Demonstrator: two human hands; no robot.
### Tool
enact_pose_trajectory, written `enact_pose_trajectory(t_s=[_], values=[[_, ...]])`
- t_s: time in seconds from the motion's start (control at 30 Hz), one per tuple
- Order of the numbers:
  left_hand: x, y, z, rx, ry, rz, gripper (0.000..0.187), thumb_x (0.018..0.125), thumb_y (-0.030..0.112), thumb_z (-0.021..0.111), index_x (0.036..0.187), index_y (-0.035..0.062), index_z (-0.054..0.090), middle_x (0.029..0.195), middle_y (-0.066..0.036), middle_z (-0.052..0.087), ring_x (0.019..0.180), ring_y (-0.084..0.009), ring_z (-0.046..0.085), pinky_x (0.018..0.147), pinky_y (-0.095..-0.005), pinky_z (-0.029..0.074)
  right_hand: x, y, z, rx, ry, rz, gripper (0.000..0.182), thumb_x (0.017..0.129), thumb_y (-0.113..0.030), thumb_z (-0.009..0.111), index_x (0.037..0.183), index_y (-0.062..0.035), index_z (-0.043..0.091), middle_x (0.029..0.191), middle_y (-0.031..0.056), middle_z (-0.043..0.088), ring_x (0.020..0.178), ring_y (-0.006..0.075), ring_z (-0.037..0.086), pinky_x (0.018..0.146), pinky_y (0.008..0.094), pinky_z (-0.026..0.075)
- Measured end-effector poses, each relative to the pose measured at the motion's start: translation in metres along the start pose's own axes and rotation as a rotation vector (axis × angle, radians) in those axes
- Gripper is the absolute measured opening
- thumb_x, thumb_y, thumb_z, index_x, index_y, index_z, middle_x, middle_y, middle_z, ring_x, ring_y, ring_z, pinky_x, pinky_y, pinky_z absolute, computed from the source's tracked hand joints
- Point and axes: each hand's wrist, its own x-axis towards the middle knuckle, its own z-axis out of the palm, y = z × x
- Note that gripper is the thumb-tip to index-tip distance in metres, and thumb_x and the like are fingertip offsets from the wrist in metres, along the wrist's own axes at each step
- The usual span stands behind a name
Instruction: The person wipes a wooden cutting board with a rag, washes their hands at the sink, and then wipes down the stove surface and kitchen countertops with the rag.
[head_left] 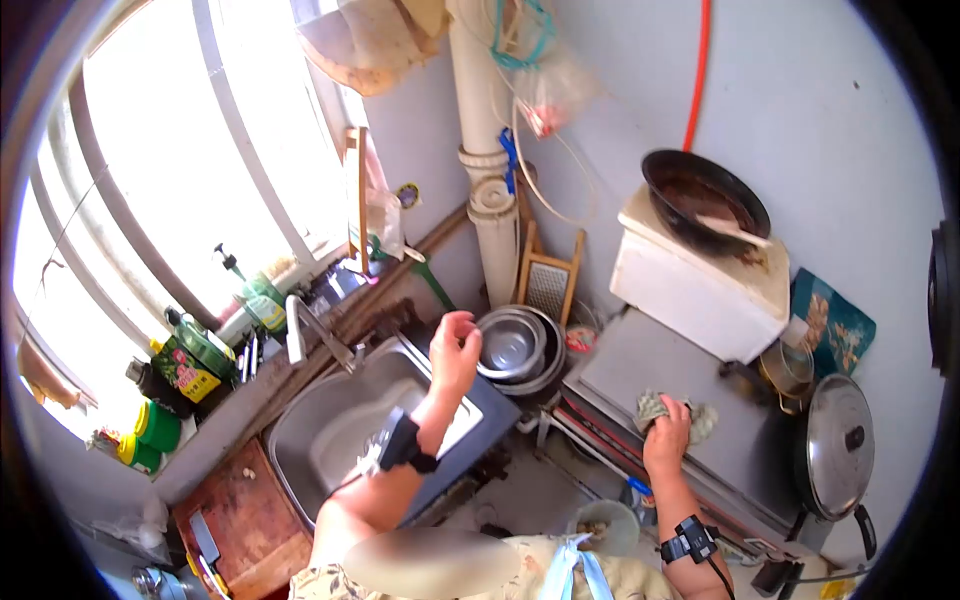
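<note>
My right hand (667, 440) presses a checked cloth (704, 424) against the flat grey top (650, 365) of a low cabinet, fingers closed over it. Raised beside the sink (310, 440), my left hand (454, 352) is empty, with fingers loosely bent and the thumb apart. In this view it overlaps the edge of the stacked metal bowls (512, 343). Both wrists carry black strapped devices.
On the grey top's far side stands a white foam box (690, 290) bearing a black wok (690, 200) with a spatula. A lidded pan (840, 445) is at right. A cleaver (205, 537) lies on the wooden board (250, 500). Bottles (190, 370) line the sill.
</note>
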Motion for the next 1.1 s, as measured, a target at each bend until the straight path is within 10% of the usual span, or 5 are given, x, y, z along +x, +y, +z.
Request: enact_pose_trajectory(t_s=[0.3,0.83,0.93,1.1], values=[[-0.022,0.19,-0.084,-1.216,-0.886,0.848,0.017,0.084,0.014,0.053,0.093,0.0005,0.06,0.1,-0.016,0.057,0.087,-0.0314,0.055,0.073,-0.0422,0.046,0.005,-0.015,0.015,-0.257,0.097,0.003,0.014,0.072,-0.002,0.05,0.08,0.0057,0.059,0.112,0.0141,0.051,0.105,0.0341,0.046,0.09,0.0453,0.036],[-0.026,0.189,-0.167,-1.242,-0.891,0.562,0.026,0.086,0.024,0.054,0.09,0.001,0.065,0.095,-0.016,0.062,0.084,-0.0308,0.058,0.074,-0.0414,0.046,0.005,-0.015,0.025,-0.272,0.14,0.024,0.017,0.074,-0.006,0.048,0.084,0.0039,0.058,0.109,0.0143,0.052,0.103,0.0345,0.047,0.09,0.044,0.036],[-0.02,0.19,-0.117,-1.466,-0.783,1.079,0.029,0.086,0.024,0.054,0.091,-0.0024,0.065,0.095,-0.018,0.062,0.083,-0.0319,0.058,0.07,-0.0413,0.046,0.006,-0.012,0.025,-0.286,0.195,0.026,0.016,0.072,-0.005,0.049,0.08,0.0044,0.058,0.109,0.0151,0.052,0.102,0.0351,0.048,0.089,0.0445,0.036],[-0.038,0.207,-0.112,-1.314,-0.922,0.765,0.028,0.086,0.022,0.053,0.091,-0.0032,0.064,0.092,-0.02,0.062,0.078,-0.0316,0.059,0.067,-0.0391,0.048,0.007,-0.018,0.018,-0.224,0.197,-0.004,0.012,0.068,-0.004,0.05,0.072,0.0054,0.057,0.107,0.0157,0.053,0.1,0.035,0.049,0.088,0.0457,0.037]])
